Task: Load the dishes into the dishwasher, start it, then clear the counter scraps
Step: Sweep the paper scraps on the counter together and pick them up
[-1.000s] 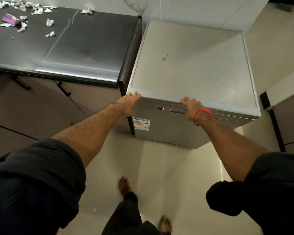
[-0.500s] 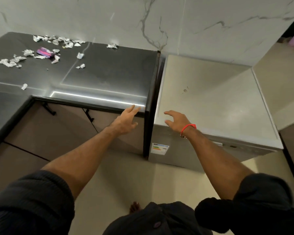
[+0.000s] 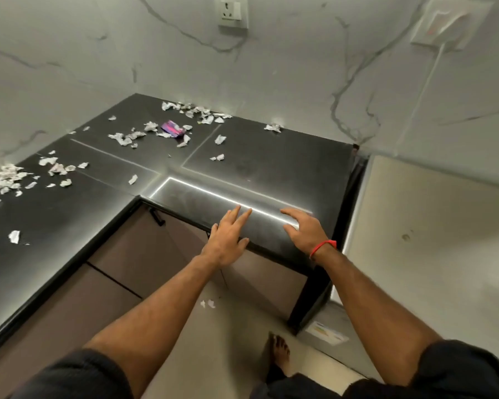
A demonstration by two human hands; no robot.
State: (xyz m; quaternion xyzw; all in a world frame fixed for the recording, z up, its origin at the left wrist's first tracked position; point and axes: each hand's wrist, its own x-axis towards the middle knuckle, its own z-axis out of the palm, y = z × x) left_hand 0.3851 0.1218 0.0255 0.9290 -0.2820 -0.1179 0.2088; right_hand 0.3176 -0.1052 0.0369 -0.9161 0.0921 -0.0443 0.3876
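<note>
Left hand: the left hand [image 3: 226, 245] is released, fingers straight, over the front edge of the dark polished L-shaped worktop [image 3: 260, 168]; contact cannot be told.
Right hand: the right hand [image 3: 306, 230], red wristband [image 3: 323, 246] at the wrist, has its fingers spread and loosely bent near the worktop's front right corner, grasping nothing.
Scraps: torn white paper scraps [image 3: 124, 138] lie along the worktop's back and left edges, around a purple wrapper [image 3: 172, 128]; two more lie on the floor.
Dishwasher: the pale grey dishwasher [image 3: 432, 226] stands just beside the worktop's right edge, door closed.
</note>
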